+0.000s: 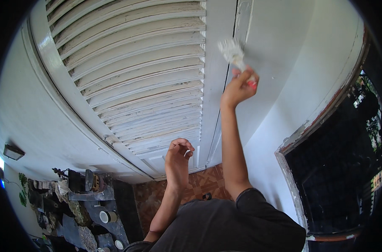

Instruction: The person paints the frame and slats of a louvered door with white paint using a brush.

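Observation:
My right hand (240, 87) grips a paintbrush (233, 53) with whitish bristles, raised against the white door frame (218, 25) right of a louvered shutter door (144, 63); the brush head is slightly blurred, and whether it touches the surface I cannot tell. The handle is mostly inside my fingers, with a bit of red showing. My left hand (177, 161) is lifted in front of the lower part of the door, fingers loosely curved and apart, holding nothing. The louver slats show worn, patchy white paint.
A dark window (334, 168) with a chipped frame stands at the right. At the lower left are a dark stepped stone structure with rocks (83, 212), white round fixtures (108, 216) and leaves. A wall lamp (13, 151) hangs at the left. Brown patterned floor tiles (205, 185) lie below.

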